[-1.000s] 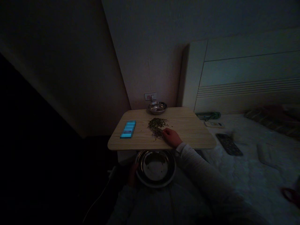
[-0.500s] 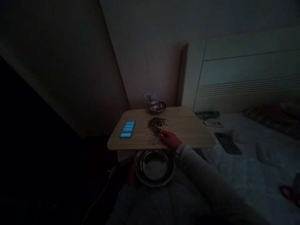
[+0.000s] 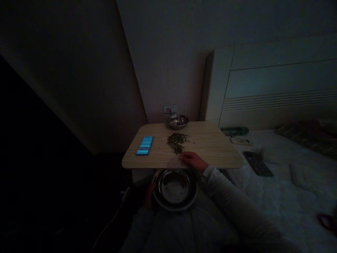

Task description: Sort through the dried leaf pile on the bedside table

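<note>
Both hands curl: left (image 3: 149,194) on a basin (image 3: 174,208), right (image 3: 194,160) near grains (image 3: 176,140).

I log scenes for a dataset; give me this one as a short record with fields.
Left hand: holding the left rim of a large, round, shiny metal basin
Right hand: fingers bunched beside a loose heap of small dark-green pieces; whether they pinch anything is unclear
Tabletop: pale wooden table; small shallow metal bowl behind the heap, flat blue-lit rectangle left of it
Right side: white quilted bedding bearing a dark speckled rectangular item
Light: dim
</note>
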`<state>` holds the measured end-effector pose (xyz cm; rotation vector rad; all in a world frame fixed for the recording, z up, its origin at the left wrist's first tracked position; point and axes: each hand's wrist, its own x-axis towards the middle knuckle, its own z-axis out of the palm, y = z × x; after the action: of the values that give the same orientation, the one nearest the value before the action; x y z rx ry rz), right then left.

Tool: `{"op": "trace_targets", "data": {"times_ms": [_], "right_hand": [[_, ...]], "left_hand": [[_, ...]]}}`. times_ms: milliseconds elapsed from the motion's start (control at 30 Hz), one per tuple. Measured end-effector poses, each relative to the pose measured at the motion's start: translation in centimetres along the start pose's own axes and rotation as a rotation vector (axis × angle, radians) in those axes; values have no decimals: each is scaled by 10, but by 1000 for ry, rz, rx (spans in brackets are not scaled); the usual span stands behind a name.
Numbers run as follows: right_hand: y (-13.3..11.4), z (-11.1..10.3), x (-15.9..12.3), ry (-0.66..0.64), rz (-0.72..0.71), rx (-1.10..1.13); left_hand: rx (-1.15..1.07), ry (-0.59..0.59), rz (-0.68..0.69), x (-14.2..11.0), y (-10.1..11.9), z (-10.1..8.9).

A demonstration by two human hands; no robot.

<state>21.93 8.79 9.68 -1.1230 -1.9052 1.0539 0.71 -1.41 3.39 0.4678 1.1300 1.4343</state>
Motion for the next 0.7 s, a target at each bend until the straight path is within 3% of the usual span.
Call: {"op": "trace_targets", "data": {"times_ms": [100, 267, 400, 533, 700], "right_hand": [[6, -11, 6, 151, 23, 100], [20, -32, 21, 398, 122, 137], [24, -34, 27, 435, 113, 88], [21, -22, 31, 422, 106, 1], [20, -12, 35, 437, 147, -97]], "left_hand": [[30, -16, -7, -2, 3, 1], [16, 57, 16, 4, -4, -7], [40, 62, 9, 9, -10, -12], [49, 18, -17, 6, -6, -8], [84, 47, 5, 4, 0, -4]]}}
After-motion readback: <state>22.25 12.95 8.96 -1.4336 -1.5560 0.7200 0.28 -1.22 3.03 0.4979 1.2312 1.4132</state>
